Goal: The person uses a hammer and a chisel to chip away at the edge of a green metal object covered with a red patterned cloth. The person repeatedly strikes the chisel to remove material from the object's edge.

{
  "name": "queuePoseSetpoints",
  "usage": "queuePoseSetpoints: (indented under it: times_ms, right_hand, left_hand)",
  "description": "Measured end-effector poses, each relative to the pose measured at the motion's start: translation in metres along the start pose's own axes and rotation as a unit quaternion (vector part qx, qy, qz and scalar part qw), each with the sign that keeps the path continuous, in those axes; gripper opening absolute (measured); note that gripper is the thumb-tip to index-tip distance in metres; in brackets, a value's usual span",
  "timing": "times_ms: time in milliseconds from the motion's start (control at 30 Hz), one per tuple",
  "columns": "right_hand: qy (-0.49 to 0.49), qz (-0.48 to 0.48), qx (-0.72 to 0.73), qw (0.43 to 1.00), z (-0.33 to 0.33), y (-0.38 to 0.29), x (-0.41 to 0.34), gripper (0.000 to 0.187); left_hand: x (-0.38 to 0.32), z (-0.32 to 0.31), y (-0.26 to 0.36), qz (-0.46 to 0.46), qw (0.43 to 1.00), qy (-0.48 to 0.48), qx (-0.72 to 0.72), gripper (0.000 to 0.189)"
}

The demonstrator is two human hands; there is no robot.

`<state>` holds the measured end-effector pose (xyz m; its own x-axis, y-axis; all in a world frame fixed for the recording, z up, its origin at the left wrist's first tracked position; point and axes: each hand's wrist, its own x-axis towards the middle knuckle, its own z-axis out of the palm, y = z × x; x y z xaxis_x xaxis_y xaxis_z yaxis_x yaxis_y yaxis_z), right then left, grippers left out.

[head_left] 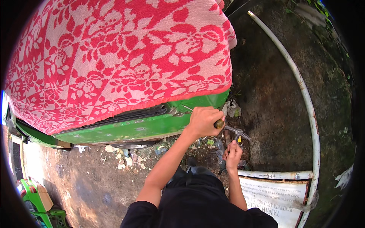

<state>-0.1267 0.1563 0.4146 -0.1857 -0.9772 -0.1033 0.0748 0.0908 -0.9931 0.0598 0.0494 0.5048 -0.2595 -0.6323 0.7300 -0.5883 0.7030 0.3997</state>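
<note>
My left hand [204, 119] grips a screwdriver-like tool with an amber handle [219, 124]. Its thin metal shaft [187, 108] points at the green car body panel [154, 125], by a rough, bare patch [175, 111] at the corner of the window. I cannot tell whether the tip touches the metal. In my right hand [233, 156] is a hammer [238, 131], held by its handle with the head up. The hammer head is close to the butt of the amber handle; contact is unclear. A red and pink floral blanket [142, 51] drapes over the car above the window.
Paint flakes and litter [128, 161] lie on the ground below the car, near a wheel [131, 146]. To my right, a rusty white metal pole [305, 88] curves past a white sign panel [268, 196] bearing writing. Another green vehicle [35, 202] stands at lower left.
</note>
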Motion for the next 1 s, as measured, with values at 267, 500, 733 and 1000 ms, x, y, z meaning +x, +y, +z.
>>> queuePoseSetpoints:
  times_ms: [267, 500, 733, 1000]
  right_hand:
    - [-0.020, -0.001, -0.012, 1.000, 0.003, -0.010, 0.009, 0.051]
    - [-0.045, -0.048, -0.010, 0.998, 0.010, -0.035, 0.023, 0.049]
    - [-0.050, -0.054, 0.017, 0.997, 0.022, -0.048, 0.029, 0.048]
    - [-0.043, -0.056, -0.001, 0.998, 0.019, -0.059, 0.023, 0.048]
  left_hand:
    - [0.007, -0.013, -0.008, -0.010, 0.997, -0.074, -0.037, 0.017]
    - [0.011, -0.025, -0.014, -0.036, 0.994, -0.081, -0.070, 0.020]
    - [0.009, -0.014, -0.015, -0.015, 0.995, -0.018, -0.098, 0.019]
    - [0.006, -0.016, -0.018, 0.006, 0.988, -0.131, -0.081, 0.023]
